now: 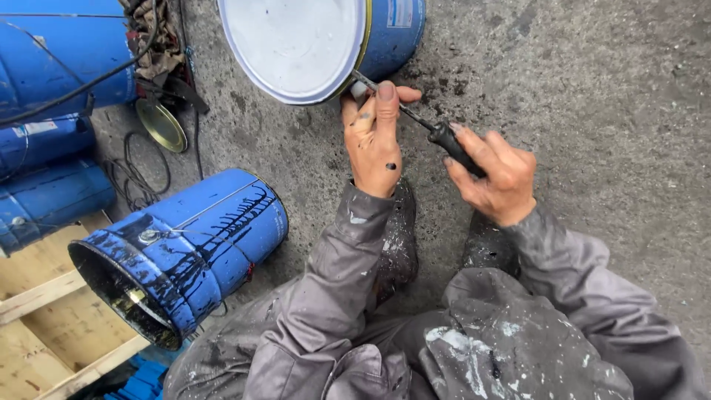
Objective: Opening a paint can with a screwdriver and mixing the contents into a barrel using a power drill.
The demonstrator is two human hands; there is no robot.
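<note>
A blue pail with a white lid (296,44) lies on its side on the concrete at the top middle. My left hand (372,137) rests at the lid's lower rim, thumb pressed on the metal shaft of a screwdriver (415,118). The shaft's tip sits at the edge of the lid. My right hand (495,174) is closed around the screwdriver's black handle, a little to the right of the left hand. Both sleeves are grey and paint-stained.
An open blue pail (185,248) streaked with black lies on its side at the left, on a wooden pallet (37,311). More blue drums (52,67) stand at the far left, with black cables (133,170) and a round metal lid (161,124) beside them. My dark shoes (400,237) rest on the concrete.
</note>
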